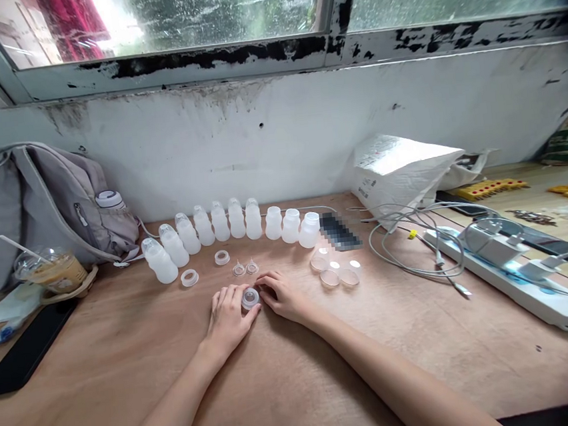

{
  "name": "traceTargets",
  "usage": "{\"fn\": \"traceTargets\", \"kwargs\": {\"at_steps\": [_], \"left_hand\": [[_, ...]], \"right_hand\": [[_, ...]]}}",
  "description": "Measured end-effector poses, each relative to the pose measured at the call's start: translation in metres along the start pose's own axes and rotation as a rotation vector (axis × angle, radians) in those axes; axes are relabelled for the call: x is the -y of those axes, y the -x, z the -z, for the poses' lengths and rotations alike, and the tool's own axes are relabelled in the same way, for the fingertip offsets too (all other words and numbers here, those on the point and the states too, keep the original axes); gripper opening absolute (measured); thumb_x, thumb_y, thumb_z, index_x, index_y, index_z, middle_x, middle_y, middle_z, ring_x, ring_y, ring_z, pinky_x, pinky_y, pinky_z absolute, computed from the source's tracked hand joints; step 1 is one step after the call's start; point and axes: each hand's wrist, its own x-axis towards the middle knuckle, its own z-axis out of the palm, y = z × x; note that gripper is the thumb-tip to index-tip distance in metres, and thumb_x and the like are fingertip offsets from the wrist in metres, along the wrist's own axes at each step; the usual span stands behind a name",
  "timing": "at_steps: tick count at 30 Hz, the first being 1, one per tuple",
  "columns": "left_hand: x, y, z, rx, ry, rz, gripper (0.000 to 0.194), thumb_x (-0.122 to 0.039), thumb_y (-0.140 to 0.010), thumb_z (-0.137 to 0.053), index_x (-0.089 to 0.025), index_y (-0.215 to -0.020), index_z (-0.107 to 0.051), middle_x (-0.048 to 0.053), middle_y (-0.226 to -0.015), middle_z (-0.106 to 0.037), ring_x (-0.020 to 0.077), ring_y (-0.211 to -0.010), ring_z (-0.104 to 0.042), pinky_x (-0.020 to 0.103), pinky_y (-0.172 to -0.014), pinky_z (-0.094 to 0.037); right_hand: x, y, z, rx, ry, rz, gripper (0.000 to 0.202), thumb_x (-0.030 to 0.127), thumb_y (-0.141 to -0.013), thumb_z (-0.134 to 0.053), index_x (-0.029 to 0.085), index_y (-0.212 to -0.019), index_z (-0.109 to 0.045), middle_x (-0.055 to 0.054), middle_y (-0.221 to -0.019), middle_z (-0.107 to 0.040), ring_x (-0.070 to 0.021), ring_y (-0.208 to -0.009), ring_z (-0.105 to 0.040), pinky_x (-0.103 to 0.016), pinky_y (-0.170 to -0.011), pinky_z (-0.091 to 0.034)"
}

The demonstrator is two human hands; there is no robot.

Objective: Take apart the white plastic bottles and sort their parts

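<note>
My left hand (pixel 227 315) is closed round a translucent ring with a nipple in it (pixel 250 298), low over the wooden table. Touching or nearly touching its right side is my right hand (pixel 283 297), fingers bent; its fingertips are partly hidden. Two clear nipples (pixel 246 267) stand just beyond my hands. Two loose rings, one nearer (pixel 190 277) and one farther (pixel 222 258), lie to the left. An arc of several frosted bottles (pixel 219 222) stands behind; the left ones wear clear caps, the three at the right are open-topped. Several clear domed caps (pixel 336 275) lie to the right.
At left are a grey backpack (pixel 50 188), an iced drink cup (pixel 56 270) and a black phone (pixel 28 348). On the right, a white bag (pixel 400 171), coiled cables (pixel 393 256) and a power strip (pixel 516 278) lie near a pixelated dark object (pixel 340 231).
</note>
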Motion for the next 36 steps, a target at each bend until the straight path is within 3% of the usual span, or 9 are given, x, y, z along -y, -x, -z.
{"fn": "traceTargets", "kwargs": {"at_steps": [5, 10, 16, 21, 27, 32, 36], "left_hand": [[-0.001, -0.001, 0.002, -0.053, 0.031, -0.006, 0.039, -0.04, -0.079, -0.052, -0.02, -0.112, -0.049, 0.006, -0.103, -0.057, 0.0223, -0.094, -0.05, 0.037, -0.084, -0.037], [0.0, -0.002, 0.001, -0.107, 0.117, 0.003, 0.016, -0.03, -0.083, -0.047, -0.021, -0.092, -0.056, 0.003, -0.091, -0.06, 0.0186, -0.085, -0.051, 0.033, -0.077, -0.04], [0.0, -0.002, 0.003, -0.154, 0.258, 0.039, 0.014, -0.029, -0.085, -0.042, -0.021, -0.085, -0.054, 0.003, -0.084, -0.06, 0.0182, -0.081, -0.053, 0.032, -0.075, -0.041], [-0.008, -0.003, 0.012, -0.08, 0.608, 0.228, 0.022, -0.037, -0.085, -0.039, -0.02, -0.082, -0.051, 0.002, -0.076, -0.06, 0.0155, -0.07, -0.058, 0.027, -0.067, -0.045], [-0.006, -0.007, 0.011, 0.005, 1.09, 0.429, 0.036, -0.045, -0.078, -0.047, -0.016, -0.098, -0.052, 0.004, -0.076, -0.066, 0.0159, -0.066, -0.062, 0.028, -0.063, -0.05], [-0.006, -0.008, 0.012, -0.013, 1.057, 0.388, 0.037, -0.045, -0.077, -0.05, -0.014, -0.096, -0.057, 0.006, -0.081, -0.067, 0.016, -0.068, -0.063, 0.028, -0.065, -0.051], [-0.011, -0.005, 0.014, -0.002, 0.962, 0.323, 0.031, -0.04, -0.076, -0.053, -0.015, -0.092, -0.06, 0.007, -0.088, -0.067, 0.0177, -0.075, -0.063, 0.028, -0.067, -0.051]], "right_hand": [[-0.001, 0.001, 0.0, -0.002, 0.004, 0.009, 0.02, 0.013, -0.079, -0.05, 0.018, -0.097, -0.057, -0.007, -0.093, -0.059, -0.0194, -0.091, -0.052, -0.035, -0.08, -0.042], [0.002, 0.0, 0.002, 0.007, 0.01, 0.01, 0.017, 0.014, -0.081, -0.049, 0.018, -0.095, -0.057, -0.007, -0.092, -0.06, -0.0189, -0.089, -0.052, -0.034, -0.08, -0.043], [0.003, 0.002, 0.002, -0.017, -0.019, 0.014, 0.02, 0.012, -0.08, -0.047, 0.018, -0.097, -0.056, -0.008, -0.093, -0.06, -0.0189, -0.09, -0.053, -0.035, -0.081, -0.043], [0.019, 0.004, 0.009, -0.058, -0.271, -0.021, 0.028, 0.016, -0.08, -0.049, 0.02, -0.107, -0.052, -0.006, -0.099, -0.06, -0.016, -0.088, -0.057, -0.031, -0.08, -0.045], [0.037, 0.001, 0.011, -0.079, -0.597, -0.241, 0.018, 0.034, -0.081, -0.051, 0.018, -0.088, -0.057, -0.003, -0.081, -0.062, -0.0138, -0.071, -0.058, -0.025, -0.063, -0.047], [0.03, 0.001, 0.004, -0.131, -0.648, -0.382, 0.024, 0.04, -0.077, -0.055, 0.017, -0.081, -0.055, -0.001, -0.071, -0.059, -0.0121, -0.063, -0.053, -0.024, -0.057, -0.045], [0.031, 0.001, 0.003, -0.096, -0.718, -0.421, 0.024, 0.041, -0.077, -0.055, 0.017, -0.081, -0.054, 0.002, -0.064, -0.054, -0.0092, -0.052, -0.049, -0.021, -0.047, -0.041]]}}
